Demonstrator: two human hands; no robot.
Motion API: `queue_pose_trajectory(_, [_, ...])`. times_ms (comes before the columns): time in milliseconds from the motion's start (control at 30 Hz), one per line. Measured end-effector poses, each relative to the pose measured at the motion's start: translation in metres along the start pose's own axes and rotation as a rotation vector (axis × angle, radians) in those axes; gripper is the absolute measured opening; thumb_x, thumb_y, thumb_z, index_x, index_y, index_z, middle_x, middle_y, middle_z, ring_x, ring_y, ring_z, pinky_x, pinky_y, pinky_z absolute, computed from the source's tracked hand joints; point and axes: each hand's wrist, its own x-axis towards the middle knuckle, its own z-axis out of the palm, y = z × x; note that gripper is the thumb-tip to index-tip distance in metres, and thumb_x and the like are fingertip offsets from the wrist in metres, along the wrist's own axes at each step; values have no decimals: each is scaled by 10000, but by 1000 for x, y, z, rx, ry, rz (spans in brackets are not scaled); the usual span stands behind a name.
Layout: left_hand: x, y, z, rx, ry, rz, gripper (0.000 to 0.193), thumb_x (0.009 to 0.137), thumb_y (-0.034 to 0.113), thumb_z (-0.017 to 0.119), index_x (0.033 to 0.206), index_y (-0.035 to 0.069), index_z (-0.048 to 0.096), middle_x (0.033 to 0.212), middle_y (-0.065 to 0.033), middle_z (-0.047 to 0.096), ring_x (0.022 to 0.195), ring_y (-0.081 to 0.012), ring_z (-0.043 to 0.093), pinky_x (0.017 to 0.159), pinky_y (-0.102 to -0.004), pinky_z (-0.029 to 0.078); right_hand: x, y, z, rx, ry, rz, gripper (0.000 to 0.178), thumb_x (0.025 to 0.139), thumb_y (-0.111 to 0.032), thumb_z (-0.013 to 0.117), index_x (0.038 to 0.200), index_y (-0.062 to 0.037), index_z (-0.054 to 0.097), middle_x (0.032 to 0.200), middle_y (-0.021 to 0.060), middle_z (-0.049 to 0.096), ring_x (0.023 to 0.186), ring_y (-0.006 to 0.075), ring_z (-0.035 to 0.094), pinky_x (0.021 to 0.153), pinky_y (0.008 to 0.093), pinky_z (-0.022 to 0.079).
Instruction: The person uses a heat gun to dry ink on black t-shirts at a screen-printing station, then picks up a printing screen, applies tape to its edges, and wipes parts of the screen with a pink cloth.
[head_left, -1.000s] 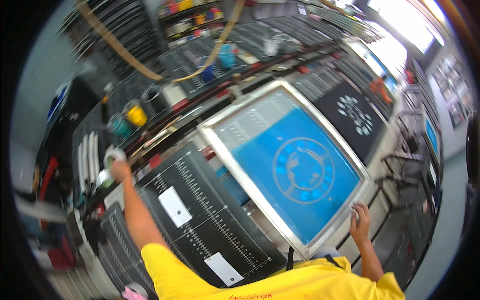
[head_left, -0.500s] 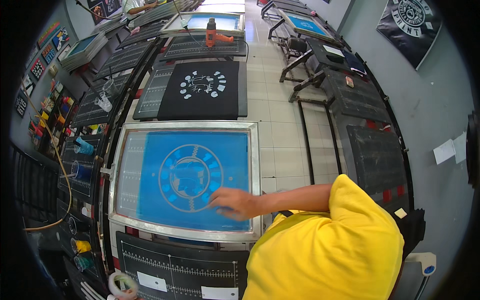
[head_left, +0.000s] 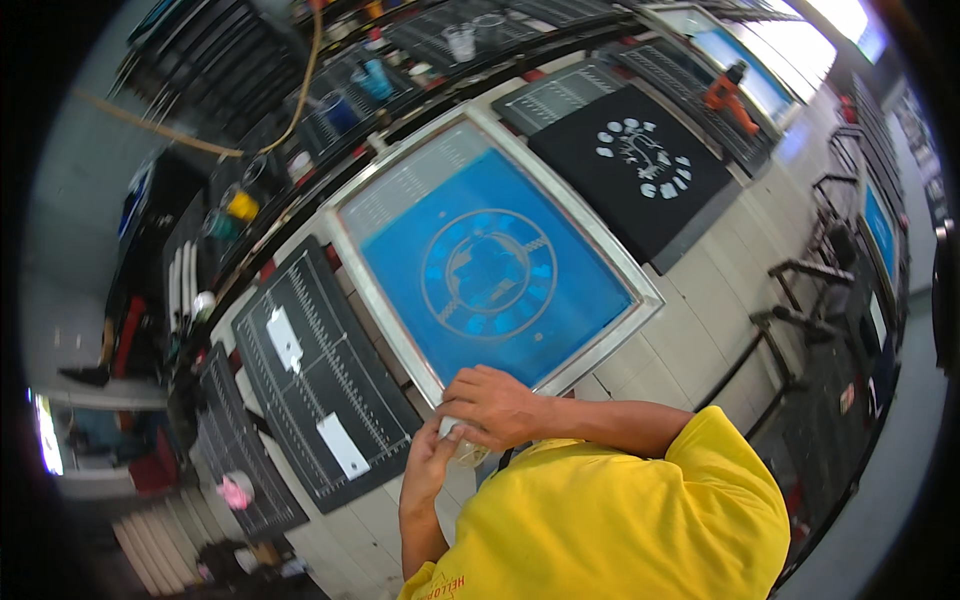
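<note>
My two hands meet at the near corner of a metal-framed printing screen (head_left: 600,352) with blue mesh and a ring-shaped design. Between them is a roll of tape (head_left: 472,455), pale and see-through, mostly covered by fingers; a small white piece (head_left: 450,427) shows at the fingertips. My left hand (head_left: 428,455) is closed round its left side, thumb up. From the right, my right hand (head_left: 492,408) lies over it with bent fingers, close to the frame's edge.
Beyond the screen, a black printed cloth (head_left: 590,160) lies on a board, with an orange heat gun (head_left: 730,98) further off. Left of me, a black board (head_left: 325,375) bears two white cards. Ink cups (head_left: 240,205) line the side rail. A hose (head_left: 300,95) hangs there.
My view has turned left and tilted. My right hand has left the mesh and come back to the near corner, where my left hand now shows beside it.
</note>
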Motion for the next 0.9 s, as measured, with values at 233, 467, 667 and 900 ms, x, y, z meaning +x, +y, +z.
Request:
queue_pose_trajectory(233, [-10,-18,63,-53,46,156,279,981,209,653,1144,-3,576,1039,-22,634,959,-89,580,835,-252,463,-35,11,-41,140,204,68,149,897,-140,536,855,-38,635,875,118,606,786,307,553,731,409,435])
queue_pose_trajectory(467, [-4,-22,101,24,126,299,391,956,289,693,1190,3,567,1071,-38,608,989,-113,565,866,-273,448,-60,26,-45,799,360,549,438,1063,-269,301,911,5,608,886,105,620,809,172,557,731,340,446])
queue_pose_trajectory(667, [2,-21,106,123,123,312,462,946,346,701,1212,-2,558,1068,-45,602,967,-116,567,847,-272,452,-60,25,-60,775,295,579,478,1092,-290,294,1052,30,646,1054,118,664,968,191,605,827,321,485])
queue_pose_trajectory(900, [0,-17,105,252,192,284,482,947,352,695,1218,-23,560,1078,-76,636,977,-133,588,853,-285,469,-69,11,-102,430,125,320,235,963,-99,588,1168,-19,669,1164,117,670,1053,243,630,915,352,492])
